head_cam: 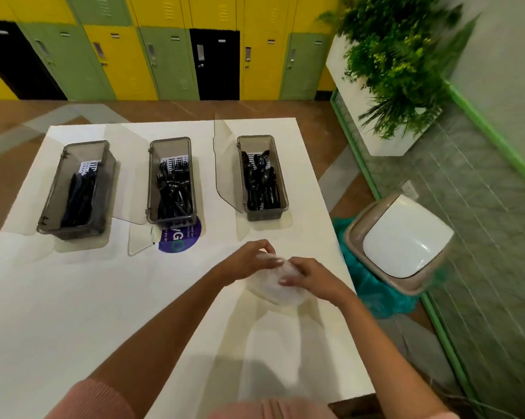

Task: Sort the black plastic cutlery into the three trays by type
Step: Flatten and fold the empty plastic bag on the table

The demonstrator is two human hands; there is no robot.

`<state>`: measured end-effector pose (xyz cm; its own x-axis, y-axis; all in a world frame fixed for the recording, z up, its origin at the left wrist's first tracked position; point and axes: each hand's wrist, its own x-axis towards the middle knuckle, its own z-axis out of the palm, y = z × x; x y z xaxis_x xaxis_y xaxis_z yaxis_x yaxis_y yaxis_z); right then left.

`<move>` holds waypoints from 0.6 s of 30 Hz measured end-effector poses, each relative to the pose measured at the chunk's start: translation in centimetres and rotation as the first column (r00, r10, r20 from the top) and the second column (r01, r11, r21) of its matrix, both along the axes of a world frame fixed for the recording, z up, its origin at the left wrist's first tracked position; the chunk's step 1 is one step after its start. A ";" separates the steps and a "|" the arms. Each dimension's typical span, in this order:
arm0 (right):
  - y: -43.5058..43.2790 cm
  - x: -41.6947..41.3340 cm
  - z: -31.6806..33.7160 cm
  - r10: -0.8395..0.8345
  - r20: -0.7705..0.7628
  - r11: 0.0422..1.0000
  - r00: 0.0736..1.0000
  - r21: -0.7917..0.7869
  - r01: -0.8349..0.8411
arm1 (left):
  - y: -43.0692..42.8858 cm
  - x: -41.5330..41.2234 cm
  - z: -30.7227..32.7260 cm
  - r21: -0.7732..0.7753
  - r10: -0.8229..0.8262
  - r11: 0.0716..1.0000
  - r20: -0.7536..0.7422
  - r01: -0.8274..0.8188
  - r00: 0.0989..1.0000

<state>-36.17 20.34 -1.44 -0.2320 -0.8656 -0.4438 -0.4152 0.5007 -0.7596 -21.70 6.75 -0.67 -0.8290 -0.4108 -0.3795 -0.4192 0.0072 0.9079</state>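
Observation:
Three grey see-through trays stand in a row on the white table (73, 297). The left tray (51, 204) holds black knives, the middle tray (152, 189) black forks, the right tray (280, 182) black spoons. In front of the right tray both hands hold a crumpled clear plastic bag (273, 291) just above the table. My left hand (249, 260) pinches its top edge. My right hand (309, 276) grips its right side. No loose cutlery shows on the table.
A round purple sticker (184, 240) lies in front of the middle tray. Open clear lids lie beside the trays. Right of the table stands a swing-lid bin (406, 240) with a teal liner. A planter and coloured lockers stand behind.

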 end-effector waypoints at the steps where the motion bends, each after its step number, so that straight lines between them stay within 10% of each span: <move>1: 1.3 -1.5 0.7 -0.011 -0.038 1.000 0.999 0.011 0.012 | 1.0 -1.9 0.4 -0.001 0.002 1.000 -0.009 -0.002 1.000; 9: 7.6 -11.7 5.7 -0.146 -0.372 0.967 0.917 0.144 0.212 | 5.7 -12.6 1.2 -0.041 0.084 0.995 -0.062 -0.087 0.994; 13: 9.2 -15.3 6.8 -0.506 -0.555 0.824 0.660 -0.085 0.560 | 7.0 -16.6 0.1 -0.273 0.094 0.956 -0.046 -0.103 0.994; 18: 8.7 -15.9 4.2 -0.394 -0.658 0.848 0.642 0.008 0.529 | 8.3 -19.1 -1.2 -0.409 0.065 0.910 -0.034 -0.073 0.997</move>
<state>-52.12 29.08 2.81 -0.8534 -0.4861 -0.1881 -0.4230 0.8568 -0.2949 -40.82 15.01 -1.82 -0.7982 -0.5835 -0.1499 -0.4148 0.3519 0.8391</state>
